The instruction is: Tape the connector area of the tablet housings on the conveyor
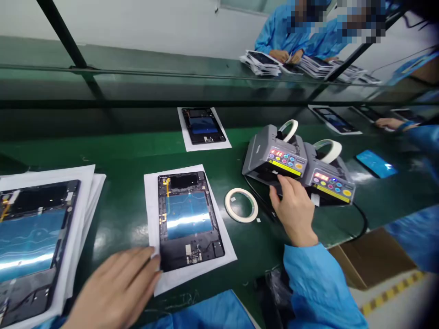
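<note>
My left hand [115, 288] lies with its fingers stretched out at the lower left edge of an opened tablet [192, 249], touching its edge or the white paper sheet [152, 196] under it. The tablet's inside faces up, with a shiny blue film in the middle. My right hand [295, 208] reaches to the front of the left grey tape dispenser [262, 153], thumb and index finger a little apart. Just above the index fingertip a small white bit shows at the outlet. Between the tablet and the right hand lies a tape roll [255, 209].
A stack of papers [89, 183] with another opened tablet [68, 228] is at the left. One more tablet [206, 125] lies behind. A second tape dispenser [338, 180], a blue panel [376, 163] and a cardboard box [373, 256] are right. A co-worker's hand [389, 123] is far right.
</note>
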Tool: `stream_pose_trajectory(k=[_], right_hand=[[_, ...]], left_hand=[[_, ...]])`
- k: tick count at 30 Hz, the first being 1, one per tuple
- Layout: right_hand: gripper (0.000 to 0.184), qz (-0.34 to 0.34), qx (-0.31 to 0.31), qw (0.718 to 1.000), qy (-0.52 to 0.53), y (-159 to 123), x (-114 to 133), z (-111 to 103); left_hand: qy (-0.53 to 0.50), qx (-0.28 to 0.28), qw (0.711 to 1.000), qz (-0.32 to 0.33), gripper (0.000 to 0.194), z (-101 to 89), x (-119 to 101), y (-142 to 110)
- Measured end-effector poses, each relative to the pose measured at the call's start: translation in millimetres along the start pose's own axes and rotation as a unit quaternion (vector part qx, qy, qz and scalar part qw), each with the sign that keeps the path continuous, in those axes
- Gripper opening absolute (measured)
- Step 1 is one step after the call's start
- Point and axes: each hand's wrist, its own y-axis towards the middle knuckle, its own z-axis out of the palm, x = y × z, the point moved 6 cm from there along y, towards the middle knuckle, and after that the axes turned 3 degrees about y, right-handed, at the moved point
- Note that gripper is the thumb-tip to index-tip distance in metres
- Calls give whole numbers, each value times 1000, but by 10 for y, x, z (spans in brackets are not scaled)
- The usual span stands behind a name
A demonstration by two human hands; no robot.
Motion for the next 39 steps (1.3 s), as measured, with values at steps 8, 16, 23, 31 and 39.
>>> stream_pose_trajectory(k=[8,16,23,31,39], right_hand=[[37,6,-10,999,37,-24,3,36],[29,2,-5,1000,11,-11,20,72],[30,25,-13,999,23,54,-35,85],[22,53,-22,998,-2,122,-87,6],[16,-115,143,940,287,343,989,-72]], left_hand=[[34,34,996,74,36,470,-557,368],[31,89,990,107,24,633,-554,254],[20,116,986,114,24,607,-601,230],[-13,142,983,113,14,547,-578,212],[10,142,989,32,11,732,-258,1090]])
